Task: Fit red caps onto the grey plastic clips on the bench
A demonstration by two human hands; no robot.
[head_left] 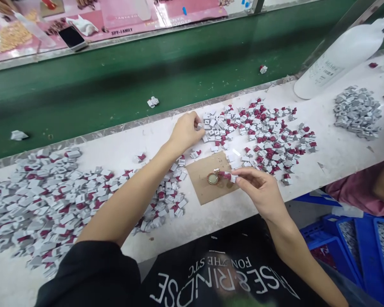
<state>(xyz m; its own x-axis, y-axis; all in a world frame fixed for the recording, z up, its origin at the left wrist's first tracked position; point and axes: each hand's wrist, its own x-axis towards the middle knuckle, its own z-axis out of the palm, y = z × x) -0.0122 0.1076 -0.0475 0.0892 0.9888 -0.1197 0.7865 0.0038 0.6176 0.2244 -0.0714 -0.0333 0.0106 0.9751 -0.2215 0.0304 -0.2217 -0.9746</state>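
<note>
Reaching across the white bench point(307, 204), the left hand point(186, 131) has its fingers curled onto a small white piece point(199, 126) at the near-left fringe of the middle heap of white-and-red pieces point(262, 136). The right hand point(259, 187) hovers just over the brown card point(202, 179), thumb and forefinger pinched on one white-and-red piece point(228, 175) that sits right beside a small round gold-rimmed dish point(213, 178) resting on the card. A big pile of finished pieces point(51, 200) sprawls to the left, nearly reaching the card's left edge. Bare bench shows between the card and the near edge. Beyond the bench's far metal lip point(115, 128) runs a green belt point(147, 72) with a few stray pieces on it. A grey pile point(356, 111) and a white bottle point(342, 55) lying on its side sit well off to the right; blue crates point(355, 243) stand below the bench.
</note>
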